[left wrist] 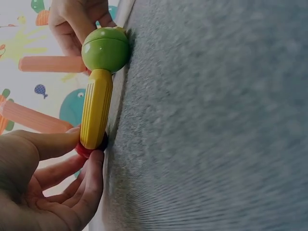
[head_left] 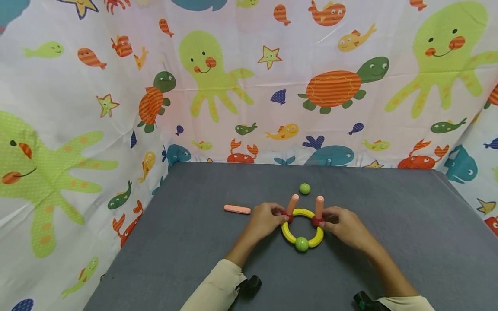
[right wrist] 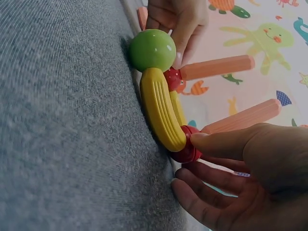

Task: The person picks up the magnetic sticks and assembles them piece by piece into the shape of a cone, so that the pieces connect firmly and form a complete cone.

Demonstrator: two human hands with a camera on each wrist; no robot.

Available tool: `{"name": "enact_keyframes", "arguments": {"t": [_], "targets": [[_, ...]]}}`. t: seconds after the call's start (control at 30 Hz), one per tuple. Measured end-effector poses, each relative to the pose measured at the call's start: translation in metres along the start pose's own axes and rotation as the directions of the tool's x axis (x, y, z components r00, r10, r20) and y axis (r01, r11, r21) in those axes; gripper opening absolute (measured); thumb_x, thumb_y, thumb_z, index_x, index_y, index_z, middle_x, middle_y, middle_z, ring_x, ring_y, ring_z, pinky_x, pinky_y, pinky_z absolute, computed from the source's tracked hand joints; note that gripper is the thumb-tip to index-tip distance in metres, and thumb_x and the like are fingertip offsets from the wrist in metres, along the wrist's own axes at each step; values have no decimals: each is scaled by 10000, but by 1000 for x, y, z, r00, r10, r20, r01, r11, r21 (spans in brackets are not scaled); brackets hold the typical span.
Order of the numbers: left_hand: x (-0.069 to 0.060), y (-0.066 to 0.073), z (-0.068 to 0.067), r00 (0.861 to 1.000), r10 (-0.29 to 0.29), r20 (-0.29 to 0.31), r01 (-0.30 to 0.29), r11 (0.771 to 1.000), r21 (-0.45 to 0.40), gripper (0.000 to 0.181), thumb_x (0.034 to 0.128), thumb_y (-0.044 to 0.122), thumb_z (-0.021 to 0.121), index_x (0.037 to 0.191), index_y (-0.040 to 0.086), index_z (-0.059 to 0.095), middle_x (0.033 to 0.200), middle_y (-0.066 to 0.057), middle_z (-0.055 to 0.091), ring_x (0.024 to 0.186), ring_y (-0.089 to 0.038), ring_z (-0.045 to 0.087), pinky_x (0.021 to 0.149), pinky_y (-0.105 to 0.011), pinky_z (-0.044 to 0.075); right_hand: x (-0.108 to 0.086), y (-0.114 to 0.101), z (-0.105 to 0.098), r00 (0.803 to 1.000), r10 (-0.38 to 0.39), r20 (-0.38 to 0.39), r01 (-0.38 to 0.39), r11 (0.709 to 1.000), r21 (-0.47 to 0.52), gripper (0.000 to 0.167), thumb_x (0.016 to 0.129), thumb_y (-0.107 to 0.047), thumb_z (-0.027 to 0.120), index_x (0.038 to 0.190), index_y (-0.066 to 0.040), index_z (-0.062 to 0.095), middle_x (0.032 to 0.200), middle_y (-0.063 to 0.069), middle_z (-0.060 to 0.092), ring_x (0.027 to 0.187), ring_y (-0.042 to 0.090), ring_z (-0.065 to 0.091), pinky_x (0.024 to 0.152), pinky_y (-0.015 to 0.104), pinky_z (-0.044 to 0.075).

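A toy ring of curved yellow pieces [head_left: 287, 234] lies on the grey table, joined by a green ball [head_left: 301, 244] at the front and two red balls. One salmon stick [head_left: 292, 204] rises from the left red ball [right wrist: 173, 78], another stick [head_left: 319, 207] from the right one. My left hand [head_left: 266, 221] pinches the left red ball between thumb and fingers. On the opposite side, my right hand [head_left: 346, 226] grips the right red ball [right wrist: 186, 145], thumb on its near face. Both sticks lean slightly in the wrist views.
A loose salmon stick [head_left: 237, 209] lies left of the ring, close to my left hand. Behind the ring sits a separate green ball [head_left: 304, 188]. A white cloth [head_left: 233, 147] printed with sea animals hangs behind and beside the grey table [head_left: 186, 259].
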State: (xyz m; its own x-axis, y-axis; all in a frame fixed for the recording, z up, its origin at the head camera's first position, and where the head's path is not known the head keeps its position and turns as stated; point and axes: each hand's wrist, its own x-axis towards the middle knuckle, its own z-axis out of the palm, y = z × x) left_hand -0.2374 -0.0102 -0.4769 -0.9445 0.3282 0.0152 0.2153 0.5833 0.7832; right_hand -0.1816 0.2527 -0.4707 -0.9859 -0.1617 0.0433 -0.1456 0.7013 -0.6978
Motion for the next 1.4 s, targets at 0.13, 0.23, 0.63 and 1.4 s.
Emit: {"name": "enact_keyframes", "arguments": {"t": [0.13, 0.23, 0.63, 1.4], "targets": [[7, 3, 0, 1000, -10, 29, 10, 1000, -5, 274, 919, 244, 852, 1136, 85, 799, 888, 40, 707, 767, -75, 601, 666, -229, 493, -2, 0, -2, 1000, 26, 8, -26, 1000, 2, 374, 974, -208, 781, 1273, 7, 718, 1146, 113, 769, 1009, 245, 713, 835, 403, 586], [11, 4, 1, 999, -2, 43, 2, 1000, -3, 295, 898, 238, 873, 1131, 79, 788, 901, 35, 719, 783, -68, 616, 682, -228, 506, -4, 1, -3, 999, 44, 6, -44, 999, -3, 388, 964, -243, 803, 1254, 4, 724, 1122, 108, 772, 982, 233, 715, 816, 389, 592], [28, 14, 11, 997, 25, 77, -26, 1000, 10, 256, 898, 199, 875, 1084, 67, 757, 932, 11, 730, 780, -56, 626, 685, -200, 526, -24, -1, 0, 1000, 14, 8, -14, 1000, 9, 299, 941, -231, 822, 1190, -81, 751, 1002, -13, 771, 891, 134, 694, 701, 260, 541], [40, 28, 25, 969, 176, 174, -193, 977, 86, 227, 950, 236, 825, 1170, 180, 821, 1130, 53, 784, 1054, -126, 687, 893, -240, 526, -37, -27, 24, 996, -75, 55, 73, 997, 29, 244, 892, -183, 858, 1109, -95, 791, 883, -41, 783, 773, 67, 691, 654, 258, 532]]}}
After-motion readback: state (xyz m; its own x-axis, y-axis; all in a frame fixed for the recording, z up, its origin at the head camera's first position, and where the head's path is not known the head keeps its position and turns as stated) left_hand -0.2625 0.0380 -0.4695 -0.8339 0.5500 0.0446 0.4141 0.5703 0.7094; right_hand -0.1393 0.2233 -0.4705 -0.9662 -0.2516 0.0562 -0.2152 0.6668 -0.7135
